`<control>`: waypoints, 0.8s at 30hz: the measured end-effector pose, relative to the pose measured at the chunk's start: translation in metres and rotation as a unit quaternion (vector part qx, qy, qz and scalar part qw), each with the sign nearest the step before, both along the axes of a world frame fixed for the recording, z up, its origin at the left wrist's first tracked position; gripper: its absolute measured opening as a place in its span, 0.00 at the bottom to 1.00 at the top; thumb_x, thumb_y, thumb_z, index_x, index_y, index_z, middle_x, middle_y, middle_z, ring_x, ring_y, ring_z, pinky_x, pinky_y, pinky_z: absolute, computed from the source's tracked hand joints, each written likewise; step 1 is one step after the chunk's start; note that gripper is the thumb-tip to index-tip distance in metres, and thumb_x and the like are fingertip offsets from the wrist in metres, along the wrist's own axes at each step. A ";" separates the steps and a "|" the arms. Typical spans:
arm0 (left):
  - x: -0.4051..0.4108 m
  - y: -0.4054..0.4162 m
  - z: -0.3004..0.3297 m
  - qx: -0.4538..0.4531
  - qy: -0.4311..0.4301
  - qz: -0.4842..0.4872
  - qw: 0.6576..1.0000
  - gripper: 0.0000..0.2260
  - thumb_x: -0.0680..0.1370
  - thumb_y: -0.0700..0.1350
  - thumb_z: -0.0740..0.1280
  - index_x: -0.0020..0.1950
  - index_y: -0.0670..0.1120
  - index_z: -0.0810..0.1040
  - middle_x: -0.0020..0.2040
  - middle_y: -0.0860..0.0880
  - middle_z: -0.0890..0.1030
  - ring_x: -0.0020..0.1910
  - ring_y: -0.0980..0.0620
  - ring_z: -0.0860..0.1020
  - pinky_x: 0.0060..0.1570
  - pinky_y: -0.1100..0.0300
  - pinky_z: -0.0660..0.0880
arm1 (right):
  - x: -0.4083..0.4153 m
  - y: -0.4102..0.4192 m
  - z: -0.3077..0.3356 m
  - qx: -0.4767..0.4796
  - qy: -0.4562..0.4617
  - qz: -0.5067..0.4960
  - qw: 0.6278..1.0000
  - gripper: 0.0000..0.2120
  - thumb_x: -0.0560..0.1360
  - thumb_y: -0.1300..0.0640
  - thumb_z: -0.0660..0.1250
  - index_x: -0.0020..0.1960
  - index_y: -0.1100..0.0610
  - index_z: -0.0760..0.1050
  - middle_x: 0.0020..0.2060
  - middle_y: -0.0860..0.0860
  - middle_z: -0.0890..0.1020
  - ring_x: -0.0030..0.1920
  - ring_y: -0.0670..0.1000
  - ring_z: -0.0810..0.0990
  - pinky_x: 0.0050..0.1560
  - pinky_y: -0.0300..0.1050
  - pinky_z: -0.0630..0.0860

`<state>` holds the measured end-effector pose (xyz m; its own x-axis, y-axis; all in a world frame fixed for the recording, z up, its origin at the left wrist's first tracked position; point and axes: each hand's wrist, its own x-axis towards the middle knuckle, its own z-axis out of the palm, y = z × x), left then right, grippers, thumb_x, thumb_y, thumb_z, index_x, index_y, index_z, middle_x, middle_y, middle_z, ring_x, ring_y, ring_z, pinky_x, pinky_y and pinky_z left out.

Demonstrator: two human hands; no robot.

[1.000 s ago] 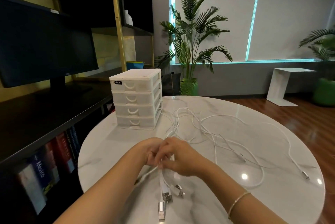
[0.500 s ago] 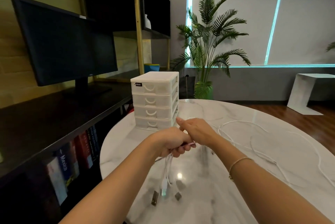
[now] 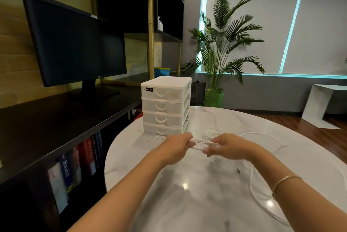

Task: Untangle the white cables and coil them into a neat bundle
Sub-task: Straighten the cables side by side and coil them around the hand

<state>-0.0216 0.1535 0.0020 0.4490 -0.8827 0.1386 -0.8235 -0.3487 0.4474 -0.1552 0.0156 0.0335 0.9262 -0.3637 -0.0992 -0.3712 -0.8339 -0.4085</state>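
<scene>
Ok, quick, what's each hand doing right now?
Left hand: closed, gripping the white cables.
Right hand: closed, pinching the same white cables, a short stretch pulled taut between the two hands.

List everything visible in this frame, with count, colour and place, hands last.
white cables: several, white, stretched between both hands, trailing over the table's right side
table: one, white marble, round, centre
drawer unit: one, white, four drawers, table's far left edge
monitor: one, black, on the dark shelf at left
books: several, mixed colours, under that shelf
palm plant: one, green, behind the table
bracelet: one, gold, right wrist
left hand: grips the cables
right hand: grips the cables
</scene>
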 end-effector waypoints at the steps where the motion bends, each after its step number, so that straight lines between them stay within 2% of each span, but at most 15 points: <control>1: 0.002 -0.004 -0.004 0.003 -0.017 0.002 1.000 0.09 0.82 0.50 0.55 0.49 0.49 0.71 0.47 0.47 0.78 0.46 0.48 0.75 0.50 0.49 0.75 | 0.002 0.000 -0.002 0.002 0.033 0.004 0.999 0.14 0.73 0.40 0.65 0.48 0.50 0.79 0.40 0.48 0.81 0.39 0.46 0.77 0.46 0.41 0.73; 3: -0.001 -0.011 -0.007 0.026 -0.084 -0.010 0.996 0.08 0.82 0.47 0.54 0.49 0.49 0.72 0.47 0.46 0.78 0.46 0.46 0.74 0.50 0.48 0.74 | 0.008 0.003 -0.006 0.003 0.086 0.018 0.996 0.11 0.73 0.46 0.69 0.50 0.51 0.77 0.36 0.47 0.81 0.33 0.45 0.77 0.41 0.38 0.74; 6: -0.009 -0.019 -0.009 0.039 -0.187 -0.050 0.980 0.09 0.81 0.42 0.53 0.48 0.47 0.71 0.48 0.45 0.77 0.47 0.45 0.73 0.52 0.53 0.67 | 0.020 0.007 -0.016 0.042 0.064 0.020 0.997 0.04 0.77 0.55 0.65 0.46 0.55 0.75 0.33 0.47 0.80 0.28 0.46 0.76 0.40 0.38 0.74; 8: -0.009 -0.024 -0.010 0.014 -0.214 -0.044 0.976 0.08 0.82 0.42 0.54 0.54 0.46 0.73 0.54 0.46 0.76 0.54 0.46 0.71 0.57 0.56 0.61 | 0.023 0.007 -0.025 0.144 0.020 -0.012 0.989 0.08 0.78 0.57 0.62 0.42 0.56 0.74 0.30 0.49 0.74 0.26 0.46 0.69 0.32 0.38 0.69; 10: -0.002 -0.028 -0.014 -0.032 -0.174 0.008 0.984 0.13 0.81 0.48 0.59 0.64 0.47 0.71 0.62 0.49 0.71 0.64 0.48 0.65 0.63 0.58 0.56 | 0.023 0.006 -0.034 0.261 -0.039 -0.045 0.963 0.10 0.80 0.55 0.61 0.43 0.56 0.76 0.29 0.49 0.67 0.26 0.46 0.62 0.28 0.38 0.61; 12: 0.004 -0.028 -0.020 -0.105 -0.036 0.110 0.988 0.25 0.76 0.52 0.66 0.71 0.47 0.63 0.68 0.49 0.65 0.69 0.48 0.59 0.69 0.56 0.55 | 0.024 0.006 -0.042 0.293 -0.095 -0.063 0.949 0.14 0.80 0.50 0.59 0.48 0.57 0.78 0.29 0.48 0.65 0.26 0.46 0.60 0.27 0.37 0.58; 13: 0.006 -0.029 -0.023 -0.146 0.067 0.168 0.973 0.29 0.74 0.51 0.68 0.72 0.46 0.62 0.68 0.48 0.65 0.69 0.46 0.60 0.69 0.54 0.58 | 0.026 0.006 -0.046 0.294 -0.120 -0.071 0.946 0.15 0.80 0.48 0.57 0.48 0.57 0.77 0.30 0.48 0.65 0.26 0.45 0.60 0.26 0.37 0.58; 14: 0.008 -0.031 -0.026 -0.181 0.177 0.216 0.943 0.28 0.73 0.48 0.69 0.70 0.46 0.64 0.67 0.46 0.68 0.67 0.44 0.64 0.66 0.51 0.65 | 0.029 0.008 -0.049 0.291 -0.142 -0.081 0.943 0.16 0.81 0.48 0.56 0.48 0.56 0.77 0.30 0.48 0.66 0.26 0.45 0.60 0.26 0.37 0.58; 16: 0.006 -0.033 -0.029 -0.244 0.391 0.255 0.850 0.15 0.74 0.46 0.66 0.59 0.44 0.74 0.52 0.42 0.76 0.50 0.44 0.75 0.50 0.51 0.73 | 0.035 0.011 -0.055 0.274 -0.181 -0.104 0.939 0.16 0.81 0.47 0.53 0.46 0.54 0.76 0.31 0.49 0.67 0.27 0.45 0.62 0.25 0.36 0.59; 17: 0.001 -0.035 -0.029 -0.264 0.487 0.254 0.793 0.08 0.76 0.47 0.65 0.51 0.45 0.76 0.43 0.44 0.75 0.41 0.47 0.74 0.42 0.55 0.71 | 0.037 0.011 -0.057 0.258 -0.201 -0.111 0.939 0.16 0.81 0.47 0.53 0.45 0.53 0.75 0.31 0.49 0.69 0.27 0.45 0.63 0.27 0.35 0.60; 18: -0.003 -0.039 -0.029 -0.280 0.559 0.242 0.742 0.08 0.78 0.50 0.63 0.46 0.46 0.75 0.39 0.45 0.72 0.38 0.49 0.72 0.39 0.56 0.71 | 0.038 0.011 -0.058 0.239 -0.218 -0.108 0.940 0.16 0.81 0.47 0.52 0.44 0.52 0.75 0.32 0.48 0.70 0.28 0.44 0.64 0.28 0.35 0.61; 20: -0.005 -0.046 -0.033 -0.299 0.644 0.197 0.676 0.14 0.80 0.55 0.61 0.47 0.44 0.73 0.44 0.42 0.75 0.44 0.48 0.76 0.45 0.56 0.75 | 0.040 0.012 -0.061 0.199 -0.234 -0.093 0.947 0.16 0.82 0.47 0.52 0.45 0.53 0.74 0.33 0.47 0.72 0.32 0.44 0.69 0.33 0.37 0.65; 21: -0.007 -0.049 -0.034 -0.311 0.669 0.165 0.655 0.15 0.80 0.53 0.61 0.51 0.40 0.72 0.45 0.40 0.77 0.45 0.47 0.79 0.47 0.55 0.78 | 0.040 0.014 -0.063 0.175 -0.231 -0.081 0.954 0.16 0.82 0.48 0.51 0.47 0.54 0.74 0.36 0.47 0.75 0.36 0.46 0.72 0.37 0.40 0.69; 22: -0.010 -0.051 -0.034 -0.324 0.684 0.136 0.639 0.16 0.81 0.49 0.61 0.57 0.37 0.72 0.45 0.40 0.79 0.42 0.47 0.81 0.45 0.54 0.80 | 0.039 0.015 -0.066 0.149 -0.224 -0.066 0.961 0.15 0.82 0.48 0.51 0.51 0.54 0.74 0.40 0.48 0.78 0.42 0.48 0.76 0.44 0.43 0.73; 24: -0.013 -0.054 -0.035 -0.354 0.695 0.103 0.617 0.17 0.82 0.45 0.57 0.64 0.33 0.69 0.44 0.41 0.82 0.41 0.48 0.82 0.42 0.55 0.81 | 0.039 0.017 -0.073 0.114 -0.201 -0.041 0.972 0.15 0.82 0.51 0.52 0.64 0.52 0.71 0.50 0.51 0.80 0.51 0.51 0.77 0.51 0.42 0.70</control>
<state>-0.0349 0.0992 -0.0330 0.6605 -0.7268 -0.1886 0.5572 0.3061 0.7719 -0.1160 0.0325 -0.0398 0.8758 -0.4485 0.1782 -0.2047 -0.6797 -0.7044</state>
